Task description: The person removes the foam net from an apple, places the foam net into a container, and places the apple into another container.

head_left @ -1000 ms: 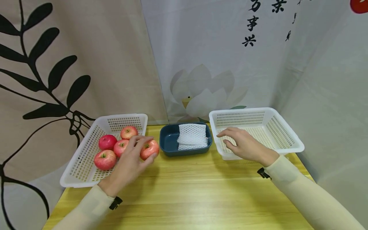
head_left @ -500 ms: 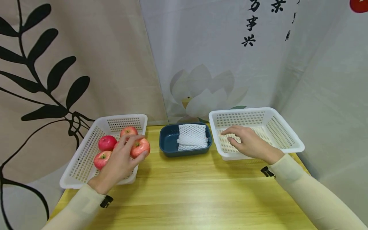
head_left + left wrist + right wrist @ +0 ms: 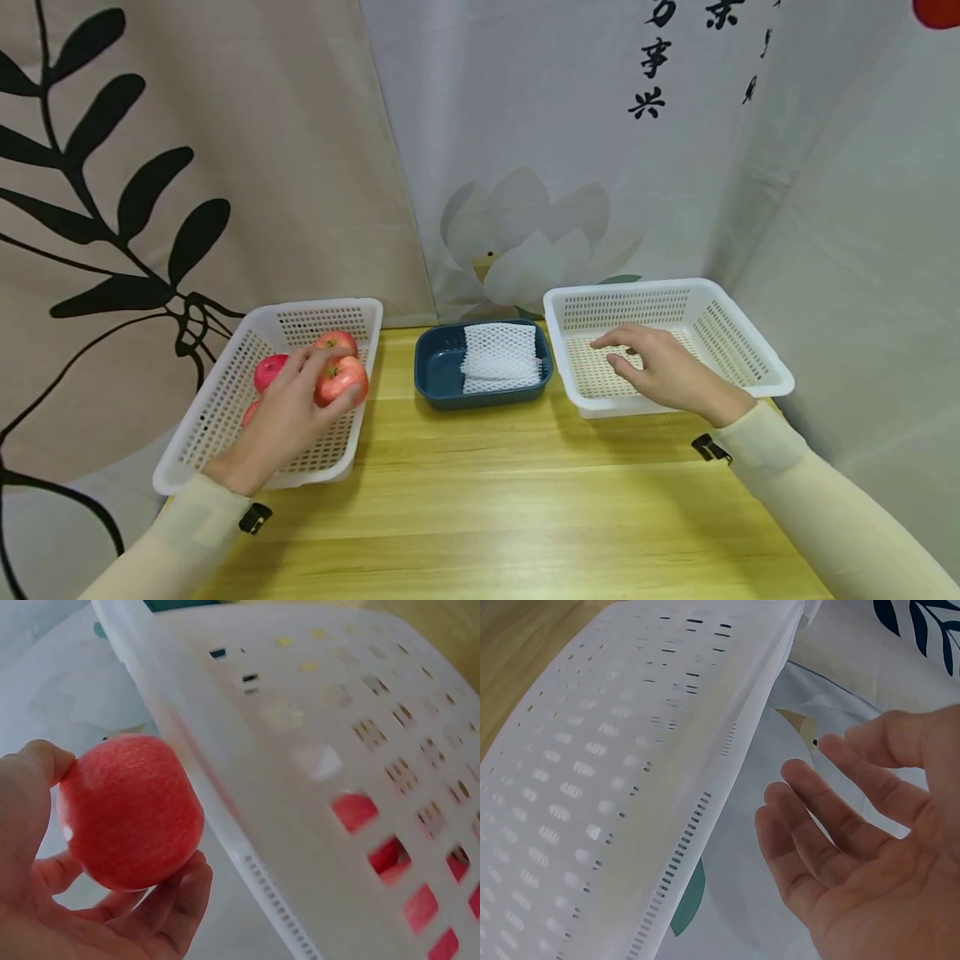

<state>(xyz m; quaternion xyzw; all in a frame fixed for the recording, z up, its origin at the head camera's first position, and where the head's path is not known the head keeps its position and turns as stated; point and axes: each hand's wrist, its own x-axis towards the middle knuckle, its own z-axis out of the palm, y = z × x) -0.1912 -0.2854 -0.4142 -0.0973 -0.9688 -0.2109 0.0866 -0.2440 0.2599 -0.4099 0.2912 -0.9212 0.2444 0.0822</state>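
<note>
My left hand (image 3: pixel 288 408) grips a red apple (image 3: pixel 341 381) over the right part of the left white basket (image 3: pixel 180 462). In the left wrist view the fingers and thumb curl round that apple (image 3: pixel 135 814), near the basket's rim. Other apples lie in this basket, among them one at the back (image 3: pixel 337 340) and a deeper red one (image 3: pixel 267 372); my hand partly hides them. My right hand (image 3: pixel 667 367) hovers above the near side of the right white basket (image 3: pixel 750 350). Its fingers are relaxed, holding nothing, as the right wrist view shows (image 3: pixel 855 840).
Between the baskets stands a dark blue tray (image 3: pixel 438 400) with white foam fruit nets (image 3: pixel 500 354) in its right part. All of these rest on a wooden table (image 3: pixel 480 500). Fabric curtains (image 3: pixel 315 167) hang right behind the baskets.
My left hand has carried the apple leftward, from beside the blue tray to over the left basket. My right hand has drifted slightly right.
</note>
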